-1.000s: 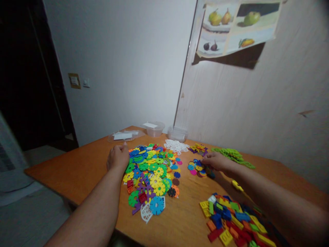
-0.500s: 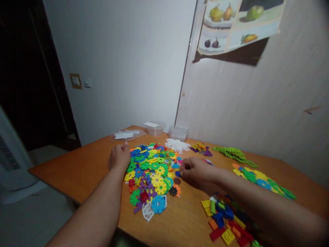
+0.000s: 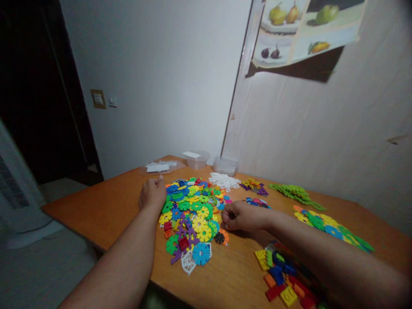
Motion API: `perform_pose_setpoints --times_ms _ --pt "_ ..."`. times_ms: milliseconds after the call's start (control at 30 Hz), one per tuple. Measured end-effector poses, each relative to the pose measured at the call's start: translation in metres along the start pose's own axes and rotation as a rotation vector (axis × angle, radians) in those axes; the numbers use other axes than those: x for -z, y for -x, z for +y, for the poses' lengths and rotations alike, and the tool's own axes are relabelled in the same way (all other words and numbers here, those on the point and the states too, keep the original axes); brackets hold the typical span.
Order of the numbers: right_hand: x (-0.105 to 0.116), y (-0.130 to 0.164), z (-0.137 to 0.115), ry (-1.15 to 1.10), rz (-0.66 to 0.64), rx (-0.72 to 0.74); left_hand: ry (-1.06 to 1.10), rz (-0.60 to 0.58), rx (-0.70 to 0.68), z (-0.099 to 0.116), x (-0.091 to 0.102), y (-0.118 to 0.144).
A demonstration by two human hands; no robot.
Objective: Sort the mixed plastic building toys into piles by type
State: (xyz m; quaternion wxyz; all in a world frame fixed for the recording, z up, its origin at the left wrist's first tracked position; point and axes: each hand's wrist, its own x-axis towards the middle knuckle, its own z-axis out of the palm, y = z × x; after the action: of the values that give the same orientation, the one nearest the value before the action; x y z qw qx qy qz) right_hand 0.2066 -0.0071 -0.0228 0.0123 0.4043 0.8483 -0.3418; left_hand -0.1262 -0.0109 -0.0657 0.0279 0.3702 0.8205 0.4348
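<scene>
A wooden table [image 3: 106,206] is seen from above, and both bare forearms are stretched over it. The left hand [image 3: 152,194] is curled into a loose fist and is rested on the tabletop, its knuckles touching the left edge of a big heap of coloured toy discs [image 3: 193,210]; nothing can be seen held in it. Beyond that hand, clear plastic lids with white paper [image 3: 159,167] and a small clear tub [image 3: 196,159] are set near the wall, and a stack of clear tubs [image 3: 226,165] is placed a little further right. White lacy pieces [image 3: 224,181] are laid at the far side of the heap.

The right hand [image 3: 243,216] is placed at the right edge of the heap, fingers bent inward with the tips close together; whether a piece is pinched there cannot be told. Just behind it a small group of mixed discs [image 3: 256,202] is laid. Further back, purple and yellow pieces [image 3: 253,185] and green pieces [image 3: 294,193] are spread. To the right of the right forearm, a row of discs [image 3: 328,225] is laid, and near it, toy bricks [image 3: 283,279] are piled.
</scene>
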Motion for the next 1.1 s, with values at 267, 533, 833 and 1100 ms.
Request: perform_pose_setpoints --times_ms 267,533,833,1100 --pt "-0.001 0.0 0.004 0.033 0.017 0.049 -0.018 0.002 -0.01 -0.003 -0.003 -0.003" --pt "-0.007 0.0 0.006 0.03 0.058 0.066 -0.02 0.003 -0.017 -0.006 -0.004 -0.004" --pt "0.037 0.015 0.035 -0.306 0.498 -0.111 -0.017 0.008 -0.014 -0.005 -0.004 -0.005" --pt "0.056 0.024 0.094 -0.293 0.62 -0.267 -0.042 -0.008 -0.017 -0.004 -0.003 -0.005"
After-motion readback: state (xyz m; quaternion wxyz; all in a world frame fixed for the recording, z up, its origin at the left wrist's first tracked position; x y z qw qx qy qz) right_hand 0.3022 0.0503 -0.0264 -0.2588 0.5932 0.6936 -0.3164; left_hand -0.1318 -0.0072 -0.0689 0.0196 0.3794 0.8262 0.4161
